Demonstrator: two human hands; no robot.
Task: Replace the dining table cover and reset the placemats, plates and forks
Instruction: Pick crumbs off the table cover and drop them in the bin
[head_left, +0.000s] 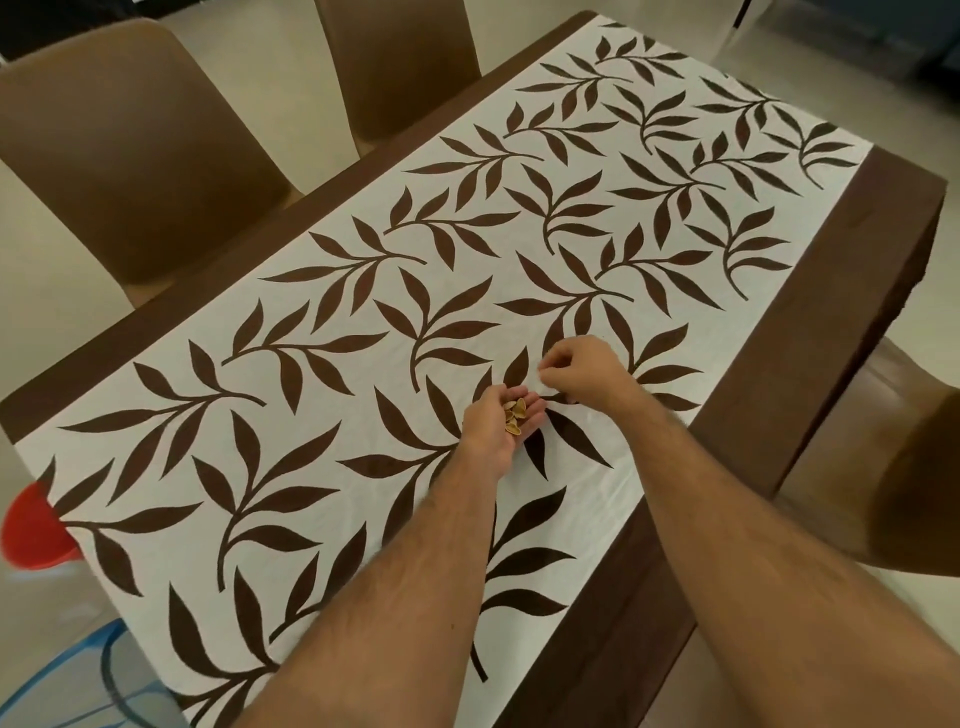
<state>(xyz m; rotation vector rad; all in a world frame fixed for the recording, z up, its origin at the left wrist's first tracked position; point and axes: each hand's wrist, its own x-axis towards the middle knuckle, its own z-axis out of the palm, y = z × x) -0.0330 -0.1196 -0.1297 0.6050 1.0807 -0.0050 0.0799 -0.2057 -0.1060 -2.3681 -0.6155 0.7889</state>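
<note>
Scene: A person leans over a dining counter (769, 332) dressed in a white table cover (363, 291) printed with brown leaf sprays and edged in a dark brown border.
Left hand: The left hand (498, 431) is cupped palm-up just above the cover, its fingers (530, 408) curled loosely round a small heap of tan shell fragments (514, 415).
Right hand: The right hand (582, 371) hovers just beside it, fingers bent together in a pinch at the cloth; whether a fragment sits between them is too small to tell.
Task's things: The cover lies flat across the whole counter, border hanging over the right edge. No placemats, plates or forks are in view.
Step in hand: By the look of it, loose debris is being cleared off the cover before it is lifted away.
Doing it well: Keep the cupped palm level and close to the pinching hand so each piece travels a short way. Check the brown leaves closely, since tan bits may hide against them.
Risk: Tipping the palm would likely scatter the heap back onto the cloth.
Surroundings: Two brown chairs (135, 156) stand along the far side; a red object (31, 530) shows at the left edge.
</note>
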